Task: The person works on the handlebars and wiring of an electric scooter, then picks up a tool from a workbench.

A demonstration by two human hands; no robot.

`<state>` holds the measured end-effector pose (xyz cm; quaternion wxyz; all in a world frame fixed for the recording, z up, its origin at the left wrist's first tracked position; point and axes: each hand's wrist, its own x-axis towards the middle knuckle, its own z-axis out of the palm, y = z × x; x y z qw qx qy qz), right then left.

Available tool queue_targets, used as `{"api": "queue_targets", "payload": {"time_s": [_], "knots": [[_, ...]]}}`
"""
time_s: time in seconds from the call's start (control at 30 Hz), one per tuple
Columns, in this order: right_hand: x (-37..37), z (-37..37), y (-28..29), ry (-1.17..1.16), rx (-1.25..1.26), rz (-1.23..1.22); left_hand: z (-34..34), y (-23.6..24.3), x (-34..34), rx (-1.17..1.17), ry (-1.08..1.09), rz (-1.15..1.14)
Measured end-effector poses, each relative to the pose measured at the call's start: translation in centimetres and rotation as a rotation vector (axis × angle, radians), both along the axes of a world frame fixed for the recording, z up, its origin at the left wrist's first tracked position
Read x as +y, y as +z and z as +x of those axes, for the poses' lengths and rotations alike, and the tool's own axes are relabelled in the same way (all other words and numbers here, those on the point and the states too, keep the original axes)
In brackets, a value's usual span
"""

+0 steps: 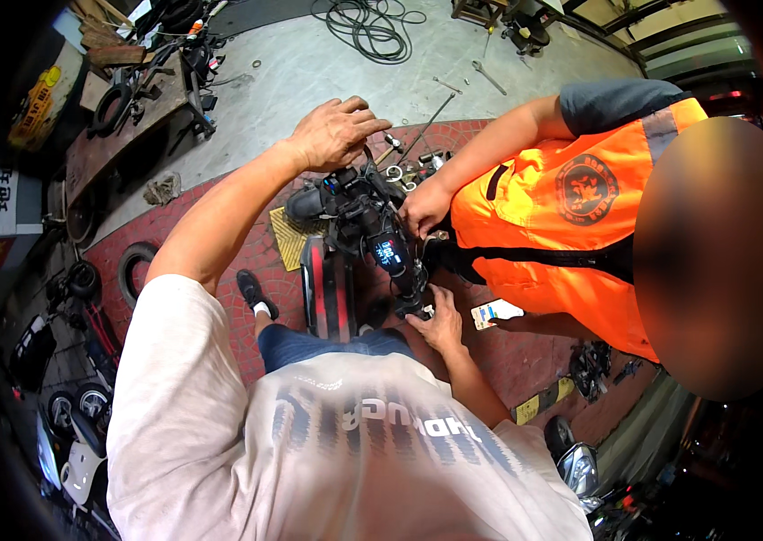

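Note:
An electric scooter stands between me and a co-worker, its dark handlebar (365, 206) running away from me and its small display (388, 253) lit. My left hand (336, 135) is closed over the handlebar's far end, fingers bent across the top; its palm side is hidden. At the near end my right hand (440, 323) wraps round the handlebar grip, thumb and fingers on it. The scooter's black seat or deck with red stripes (331, 287) lies left of the display. The co-worker's hand (426, 206) touches the front of the handlebar area.
The co-worker in an orange vest (548, 203) leans in from the right; a lit phone (494, 313) is beside the vest. Wrenches (489, 77) and a coiled black hose (368, 32) lie on the floor. A cluttered workbench (133, 126) and a loose tyre (135, 270) are at left.

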<state>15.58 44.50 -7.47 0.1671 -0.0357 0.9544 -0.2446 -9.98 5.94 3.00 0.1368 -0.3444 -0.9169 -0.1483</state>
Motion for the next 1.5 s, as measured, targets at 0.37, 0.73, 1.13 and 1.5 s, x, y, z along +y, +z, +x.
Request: {"api": "queue_targets", "payload": {"time_s": [0.37, 0.73, 1.13, 1.5], "knots": [[-3.9, 0.5, -0.3, 0.038, 0.053, -0.096, 1.1, -0.1, -5.3, -0.047, 0.067, -0.105], [-5.9, -1.0, 0.8, 0.15, 0.058, -0.099, 1.9, -0.5, -8.4, -0.127, 0.111, -0.023], [-7.4, -2.2, 1.9, 0.174, 0.08, -0.129, 1.1, -0.9, -10.3, -0.106, 0.137, 0.03], [-9.6, -9.7, 5.1, 0.21, 0.192, -0.198, -4.8, -1.6, -14.2, -0.094, 0.257, 0.062]]}}
